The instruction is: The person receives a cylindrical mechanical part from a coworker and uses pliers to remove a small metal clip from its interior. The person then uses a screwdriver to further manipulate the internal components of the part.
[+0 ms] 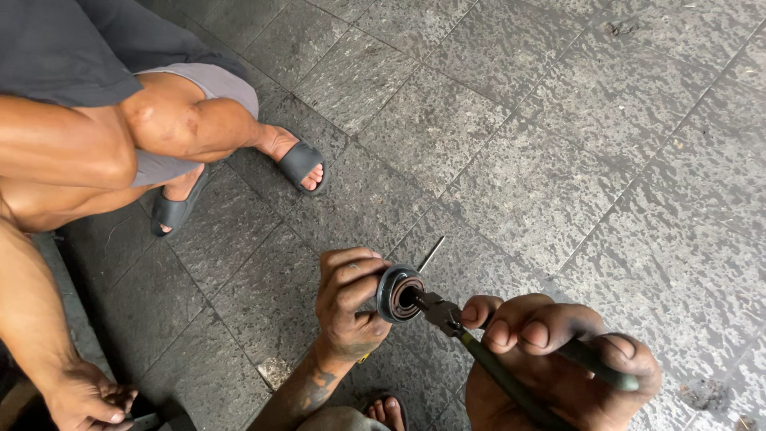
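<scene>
Left hand [347, 299] grips a round metal ring [399, 293] above the stone floor [558, 160], while right hand [550, 351] is closed on green-handled pliers [479, 351], tips inside the ring's centre.

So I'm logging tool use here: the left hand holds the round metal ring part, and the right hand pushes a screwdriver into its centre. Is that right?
Not quite. The left hand does hold the round metal ring part, but the right hand grips pliers with green handles, not a screwdriver. Their nose reaches into the ring's centre, as the head view shows.
</scene>
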### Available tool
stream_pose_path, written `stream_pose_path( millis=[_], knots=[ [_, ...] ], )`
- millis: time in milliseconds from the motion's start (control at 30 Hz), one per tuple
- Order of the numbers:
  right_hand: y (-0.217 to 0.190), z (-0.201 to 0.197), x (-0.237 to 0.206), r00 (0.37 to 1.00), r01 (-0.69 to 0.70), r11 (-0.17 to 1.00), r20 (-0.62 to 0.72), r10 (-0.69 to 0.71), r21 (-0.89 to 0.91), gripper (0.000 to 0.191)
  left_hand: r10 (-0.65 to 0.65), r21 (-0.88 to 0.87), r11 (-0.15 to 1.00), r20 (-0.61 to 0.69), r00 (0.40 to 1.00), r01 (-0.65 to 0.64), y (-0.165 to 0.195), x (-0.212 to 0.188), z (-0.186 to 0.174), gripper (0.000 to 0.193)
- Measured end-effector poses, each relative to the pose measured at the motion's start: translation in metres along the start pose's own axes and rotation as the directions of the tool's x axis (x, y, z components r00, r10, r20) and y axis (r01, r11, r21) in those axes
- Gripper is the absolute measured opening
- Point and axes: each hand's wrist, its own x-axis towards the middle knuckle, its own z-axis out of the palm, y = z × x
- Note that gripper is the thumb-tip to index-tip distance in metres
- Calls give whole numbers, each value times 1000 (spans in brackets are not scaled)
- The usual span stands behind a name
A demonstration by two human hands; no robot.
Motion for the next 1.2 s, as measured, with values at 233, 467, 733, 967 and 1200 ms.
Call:
stream_pose_path(
  millis=[233, 467, 733, 967, 1200],
  knots=[
    [1, -5, 2, 998, 6, 1000, 59, -6, -8, 15, -11, -20, 1000, 2, 1000, 11, 2, 2, 0, 45],
    [2, -2, 3, 993, 38, 997, 110, -31, -66, 10, -30, -20, 999, 4, 1000, 30, 3, 3, -1, 45],
    [-1, 2, 3, 998, 15, 997, 61, -11, -82, 10, -28, -29, 999, 0, 1000, 28, 1, 0, 1, 43],
    [2, -5, 2, 994, 10, 997, 108, -2, -71, 8, -14, -34, 999, 1, 1000, 14, -4, -4, 3, 41],
    [3, -5, 1, 988, 63, 983, 151, -37, -175, 17, -21, -29, 999, 7, 1000, 21, -5, -7, 2, 42]
  ],
)
